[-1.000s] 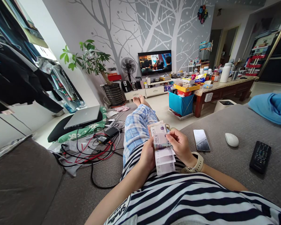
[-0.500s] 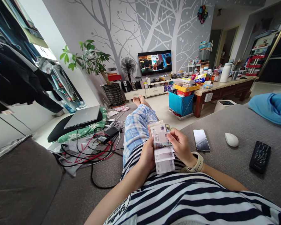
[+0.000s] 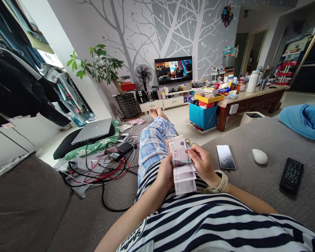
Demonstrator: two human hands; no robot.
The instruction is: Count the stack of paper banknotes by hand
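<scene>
The right thumb and bent fingers pinch the right edge of a fanned stack of pale purple paper banknotes [image 3: 180, 157], while the fingers of the left hand [image 3: 165, 174] close around the stack's left edge. The right hand [image 3: 203, 164] wears a cream watch with a wide band [image 3: 221, 182] at the wrist. The banknotes are between the two hands, above the person's lap; their lower ends hang in overlapping steps over a navy-and-white striped shirt [image 3: 212, 217], and their upper end lies in front of blue-and-white plaid trousers [image 3: 154, 138]. The outstretched legs end in bare feet [image 3: 157, 112] on a grey fabric sofa [image 3: 241, 140]. To the right of the right hand, a flat phone with a pale, shiny screen [image 3: 226, 157], a white rounded mouse [image 3: 259, 156] and a black remote control with many buttons [image 3: 292, 175] lie apart from one another on the sofa. On the left, red, black and white cables [image 3: 107, 166] tangle near a closed grey laptop [image 3: 92, 131], which rests on a black and green cushion [image 3: 94, 148]. Farther out, a flat black television [image 3: 173, 70] shows a lit picture in front of a tree-patterned wall [image 3: 136, 31].
</scene>
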